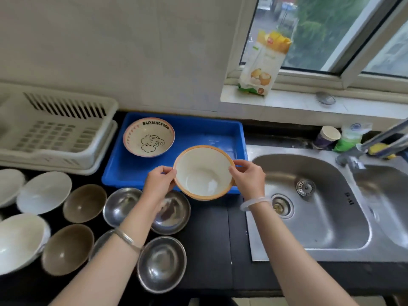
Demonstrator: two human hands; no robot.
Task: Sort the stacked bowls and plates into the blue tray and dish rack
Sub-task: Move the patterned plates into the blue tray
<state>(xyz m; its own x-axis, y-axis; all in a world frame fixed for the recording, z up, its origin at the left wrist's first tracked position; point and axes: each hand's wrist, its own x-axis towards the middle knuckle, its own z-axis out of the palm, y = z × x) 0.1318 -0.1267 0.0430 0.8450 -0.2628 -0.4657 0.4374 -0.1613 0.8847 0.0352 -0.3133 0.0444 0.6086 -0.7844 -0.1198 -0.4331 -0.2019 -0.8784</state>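
A white bowl with an orange rim (203,173) hangs over the front right part of the blue tray (198,134). My left hand (160,181) pinches its left rim and my right hand (249,176) pinches its right rim. A cream bowl with an elephant drawing (149,136) sits in the tray's back left corner. The white dish rack (55,131) stands left of the tray and holds nothing. On the dark counter at the left lie white plates (44,192), brown bowls (85,203) and several steel bowls (162,263).
A steel double sink (309,206) lies to the right, with a tap (375,144) at its back. A food package (262,62) leans on the window sill. A cup (327,138) and a bag stand behind the sink.
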